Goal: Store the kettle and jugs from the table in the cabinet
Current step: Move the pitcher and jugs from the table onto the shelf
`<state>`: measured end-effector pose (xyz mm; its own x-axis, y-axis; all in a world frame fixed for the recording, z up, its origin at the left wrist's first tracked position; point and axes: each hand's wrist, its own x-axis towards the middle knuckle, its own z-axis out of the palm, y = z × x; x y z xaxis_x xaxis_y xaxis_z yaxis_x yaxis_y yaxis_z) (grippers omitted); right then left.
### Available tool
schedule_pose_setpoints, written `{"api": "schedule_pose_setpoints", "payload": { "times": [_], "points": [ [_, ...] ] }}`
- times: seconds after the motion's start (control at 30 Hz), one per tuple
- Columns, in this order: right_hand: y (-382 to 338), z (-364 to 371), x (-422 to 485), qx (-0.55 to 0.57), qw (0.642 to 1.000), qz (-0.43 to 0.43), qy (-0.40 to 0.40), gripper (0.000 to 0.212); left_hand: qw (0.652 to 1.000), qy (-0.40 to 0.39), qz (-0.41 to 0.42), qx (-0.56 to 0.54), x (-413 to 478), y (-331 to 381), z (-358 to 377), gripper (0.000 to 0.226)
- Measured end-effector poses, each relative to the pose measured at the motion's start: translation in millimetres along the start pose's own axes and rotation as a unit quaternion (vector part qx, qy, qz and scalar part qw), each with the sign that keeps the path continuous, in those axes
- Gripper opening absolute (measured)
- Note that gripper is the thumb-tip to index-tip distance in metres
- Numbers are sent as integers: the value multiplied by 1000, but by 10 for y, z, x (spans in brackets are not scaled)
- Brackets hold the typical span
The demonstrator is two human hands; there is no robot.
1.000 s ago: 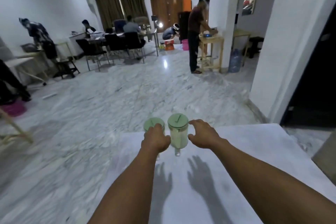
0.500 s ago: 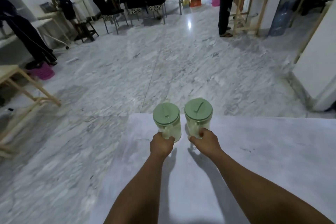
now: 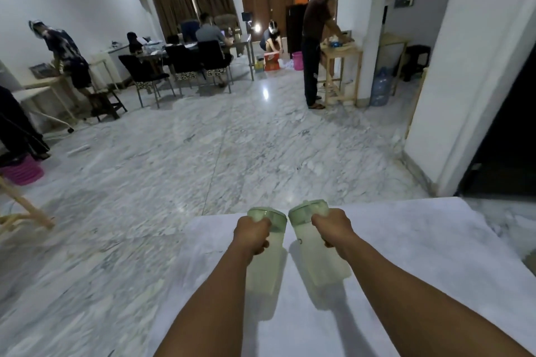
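Two pale translucent jugs with green lids are held side by side above the white table (image 3: 406, 284). My left hand (image 3: 251, 233) is closed around the handle of the left jug (image 3: 265, 266). My right hand (image 3: 333, 229) grips the handle of the right jug (image 3: 319, 258). Both jugs are lifted off the surface and tilted, with their shadows on the table below. No kettle and no cabinet are in sight.
Beyond the table's far edge lies a wide marble floor (image 3: 217, 139). A white pillar (image 3: 452, 81) and a dark doorway stand at the right. Several people work at tables and chairs at the back. A wooden frame (image 3: 20, 211) and a pink basket (image 3: 21, 172) are at the left.
Both hands closed on the jug handles and raised the jugs off the table toward me. The camera tilted down, then back up to the room.
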<state>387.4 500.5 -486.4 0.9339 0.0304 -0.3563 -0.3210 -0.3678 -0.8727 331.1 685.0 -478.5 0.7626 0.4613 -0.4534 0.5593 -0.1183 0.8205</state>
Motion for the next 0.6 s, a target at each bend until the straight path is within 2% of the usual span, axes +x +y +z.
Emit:
{"api": "schedule_pose_setpoints", "payload": {
  "times": [0.1, 0.2, 0.3, 0.37, 0.5, 0.6],
  "points": [
    [35, -467, -483, 24, 999, -12, 45, 8, 998, -42, 53, 7, -435, 166, 119, 19],
    [162, -1023, -1144, 37, 993, -22, 107, 9, 988, -106, 110, 15, -1018, 290, 343, 20],
    [370, -1640, -1915, 36, 983, -25, 176, 11, 969, -192, 149, 38, -1704, 375, 644, 21],
    [488, -2110, -2518, 22, 973, -17, 227, 5, 950, -250, 175, 63, -2241, 443, 898, 20],
    [697, -3125, -3821, -2, 952, 31, 305, 9, 881, -396, 221, 135, -3440, 686, 1540, 17],
    [860, -3805, -4832, -13, 931, 60, 361, 5, 794, -530, 234, 182, -4464, 839, 2015, 23]
  ]
}}
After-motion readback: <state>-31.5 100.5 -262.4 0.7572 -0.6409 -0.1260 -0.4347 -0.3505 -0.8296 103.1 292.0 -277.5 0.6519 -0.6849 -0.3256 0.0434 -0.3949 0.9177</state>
